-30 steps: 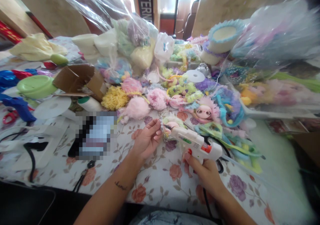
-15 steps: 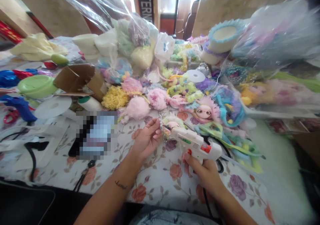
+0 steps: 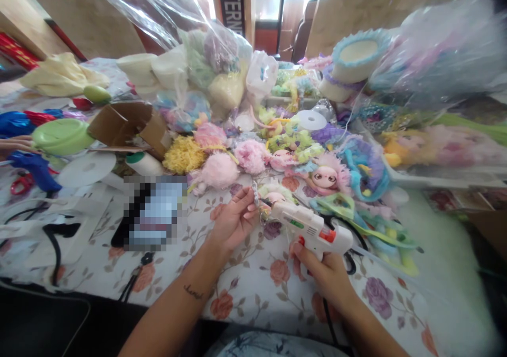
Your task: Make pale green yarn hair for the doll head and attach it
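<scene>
A white glue gun (image 3: pixel 307 224) with red and green parts is in my right hand (image 3: pixel 317 259), whose fingers wrap round its handle. Its tip points left at a small silvery strip (image 3: pixel 255 192), which my left hand (image 3: pixel 236 217) pinches between thumb and fingertips. The tip and the strip are very close; whether they touch is too blurred to tell. Just behind them lies a doll head with pale green fluff (image 3: pixel 273 192). A pink-haired doll head (image 3: pixel 325 177) rests further right.
Pink pompoms (image 3: pixel 219 170) and a yellow one (image 3: pixel 184 155) lie behind my hands. A phone (image 3: pixel 152 214) and a cardboard box (image 3: pixel 129 127) are on the left. A person's hand (image 3: pixel 16 144) shows at the far left edge. A white tray (image 3: pixel 420 177) stands right.
The view has shifted slightly, moving the table items a little to the right. At the far left, another person's hand has come further into view. Both my hands keep their holds.
</scene>
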The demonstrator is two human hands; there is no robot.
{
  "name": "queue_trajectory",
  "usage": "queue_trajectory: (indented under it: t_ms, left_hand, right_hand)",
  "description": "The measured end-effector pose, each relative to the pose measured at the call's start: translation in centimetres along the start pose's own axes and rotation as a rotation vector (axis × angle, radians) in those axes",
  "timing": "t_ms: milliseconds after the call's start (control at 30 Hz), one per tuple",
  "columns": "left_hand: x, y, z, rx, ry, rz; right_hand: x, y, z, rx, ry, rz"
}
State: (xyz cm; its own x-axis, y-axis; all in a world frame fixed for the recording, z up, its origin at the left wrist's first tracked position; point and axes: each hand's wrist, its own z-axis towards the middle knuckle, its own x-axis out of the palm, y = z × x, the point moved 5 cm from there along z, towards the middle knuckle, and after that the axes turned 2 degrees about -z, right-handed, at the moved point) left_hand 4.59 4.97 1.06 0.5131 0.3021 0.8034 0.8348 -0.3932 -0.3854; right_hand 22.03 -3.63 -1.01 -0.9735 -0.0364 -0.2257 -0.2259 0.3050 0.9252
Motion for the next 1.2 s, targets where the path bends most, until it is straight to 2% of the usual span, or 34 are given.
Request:
queue_trajectory:
  t_ms: [333, 1200]
  left_hand:
    - [0.13, -0.04, -0.05, -0.015, 0.003, -0.001]
    - [-0.11, -0.28, 0.23, 0.004, 0.004, -0.043]
  right_hand:
    - [-0.01, 0.24, -0.02, -0.053, -0.008, -0.005]
    - [0.08, -0.02, -0.02, -0.051, 0.003, 0.002]
